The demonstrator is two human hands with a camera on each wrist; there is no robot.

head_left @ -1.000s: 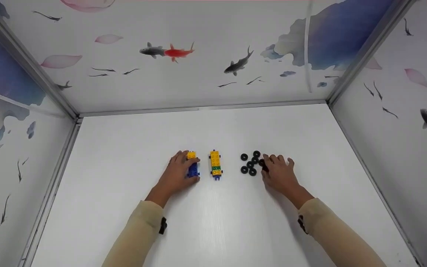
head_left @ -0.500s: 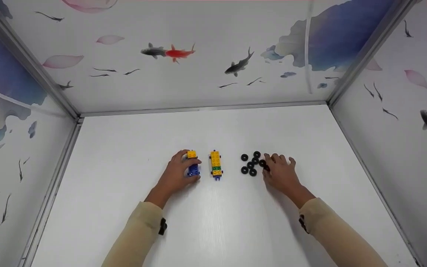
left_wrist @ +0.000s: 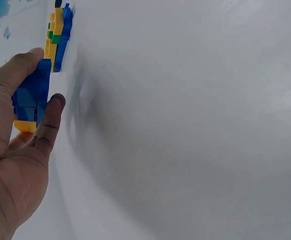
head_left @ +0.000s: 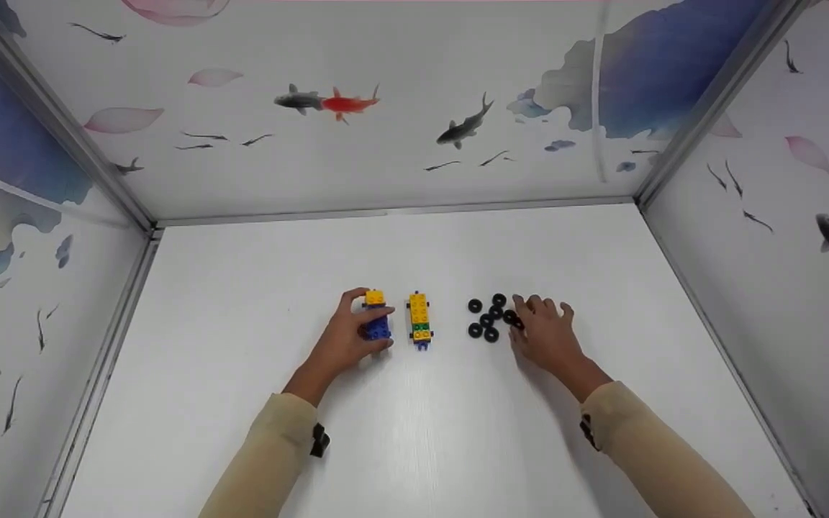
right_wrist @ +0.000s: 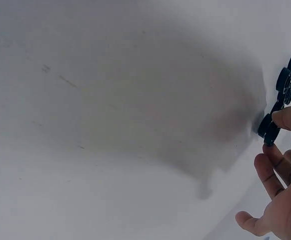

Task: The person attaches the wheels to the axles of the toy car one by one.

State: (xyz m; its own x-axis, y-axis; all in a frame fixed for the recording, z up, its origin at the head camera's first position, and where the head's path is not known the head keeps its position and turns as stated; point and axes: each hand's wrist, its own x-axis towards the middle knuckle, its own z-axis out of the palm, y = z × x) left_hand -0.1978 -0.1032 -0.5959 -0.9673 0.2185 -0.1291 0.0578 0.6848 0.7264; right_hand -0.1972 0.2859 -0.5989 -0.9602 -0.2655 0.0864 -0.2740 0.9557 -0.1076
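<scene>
In the head view my left hand (head_left: 339, 342) grips a blue-and-yellow toy brick vehicle (head_left: 377, 329) between thumb and fingers. The left wrist view shows the blue underside (left_wrist: 33, 92) of that vehicle tilted up, with a shadow on the table beneath. To its right lies a second brick vehicle (head_left: 419, 309), yellow and green on a blue base, with small dark pegs at its sides. My right hand (head_left: 545, 334) pinches a black toy wheel (right_wrist: 272, 134) between thumb and fingertip, at the edge of a cluster of several black wheels (head_left: 486, 321).
A white tabletop (head_left: 414, 432) carries everything. Silver-edged panels printed with fish and petals enclose it, with the back panel (head_left: 400, 158) behind and side panels (head_left: 745, 216) at left and right.
My left hand has lifted and tilted the blue-and-yellow vehicle, moving slightly right. The right hand stays nearly in place, and the wheel at its fingertips shows more. The other vehicle has not moved.
</scene>
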